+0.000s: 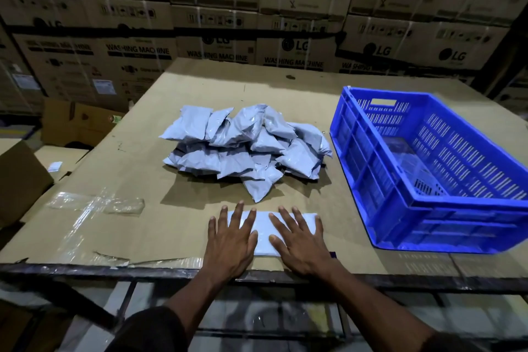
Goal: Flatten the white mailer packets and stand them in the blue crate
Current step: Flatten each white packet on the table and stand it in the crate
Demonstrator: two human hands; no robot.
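One white mailer packet (263, 230) lies flat near the table's front edge. My left hand (232, 240) presses on its left half with straight, spread fingers. My right hand (300, 240) presses on its right half the same way. Behind it, at mid-table, sits a loose pile of several puffy white mailer packets (245, 143). The blue crate (434, 208) stands to the right of the pile and hands; I see no packets standing in it.
The table is covered with a cardboard sheet (137, 151) patched with clear tape (94, 204) at the front left. Stacked washing machine cartons (217, 23) form a wall behind. Open cardboard boxes (23, 180) sit off the left edge.
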